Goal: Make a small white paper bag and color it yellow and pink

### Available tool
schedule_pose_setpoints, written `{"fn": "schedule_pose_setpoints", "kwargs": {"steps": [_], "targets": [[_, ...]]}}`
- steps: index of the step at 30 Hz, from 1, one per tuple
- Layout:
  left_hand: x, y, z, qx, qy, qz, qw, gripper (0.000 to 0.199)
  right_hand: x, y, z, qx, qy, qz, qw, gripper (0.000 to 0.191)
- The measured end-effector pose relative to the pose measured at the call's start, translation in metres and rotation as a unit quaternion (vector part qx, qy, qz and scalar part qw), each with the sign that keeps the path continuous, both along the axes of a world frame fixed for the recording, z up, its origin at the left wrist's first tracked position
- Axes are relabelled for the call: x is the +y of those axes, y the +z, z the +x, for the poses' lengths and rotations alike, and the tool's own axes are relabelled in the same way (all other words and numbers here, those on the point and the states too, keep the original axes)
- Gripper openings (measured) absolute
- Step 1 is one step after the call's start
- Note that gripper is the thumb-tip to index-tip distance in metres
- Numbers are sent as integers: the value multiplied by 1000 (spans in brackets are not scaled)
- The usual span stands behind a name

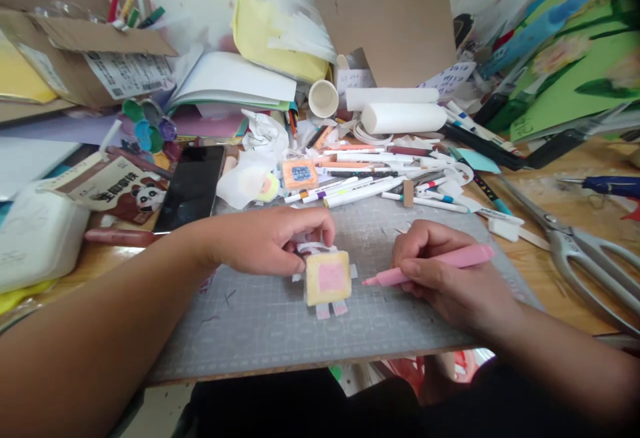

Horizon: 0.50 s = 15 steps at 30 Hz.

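A small square paper figure [329,279] lies on the grey cutting mat [240,338]. It has a yellow border, a pink middle and short paper tabs at its sides and lower edge, two of them pinkish. My left hand [270,239] is closed on its upper left corner, thumb at the edge and fingers curled over the white top part. In my right hand [440,275] is a pink marker [455,258], gripped like a pen. Its tip points left, a short gap from the figure's right side. What the left fingertips press on is partly hidden.
Loose markers and pencils [370,158] crowd the mat's far edge, beside an orange square piece [300,174]. A phone [193,181] lies at left, large scissors [575,245] at right. Behind stand a paper cup [323,99], white rolls [403,118] and a cardboard box [90,58].
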<state>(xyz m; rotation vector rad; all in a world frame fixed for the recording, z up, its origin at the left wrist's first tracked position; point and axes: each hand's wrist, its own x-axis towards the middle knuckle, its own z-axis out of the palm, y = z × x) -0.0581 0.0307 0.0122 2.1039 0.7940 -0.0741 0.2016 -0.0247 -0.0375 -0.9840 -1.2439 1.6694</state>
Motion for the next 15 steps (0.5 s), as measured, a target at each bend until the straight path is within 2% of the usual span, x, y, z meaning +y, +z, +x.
{"fn": "schedule_pose_setpoints", "kwargs": {"steps": [3,9,12,15], "targets": [[-1,0,-1,-3,11,9,1000,41,1,-1,1,-7,-2,3,1000,18],[-6,2,2,-10,-9,21,1000,75,1,0,0,3,-6,-6,1000,17],[-11,1,6,-6,-14,58,998,77,1,1,-2,15,-13,-22,1000,16],[-14,-3,9,12,-4,83,996,68,3,3,-3,24,-27,-23,999,15]]}}
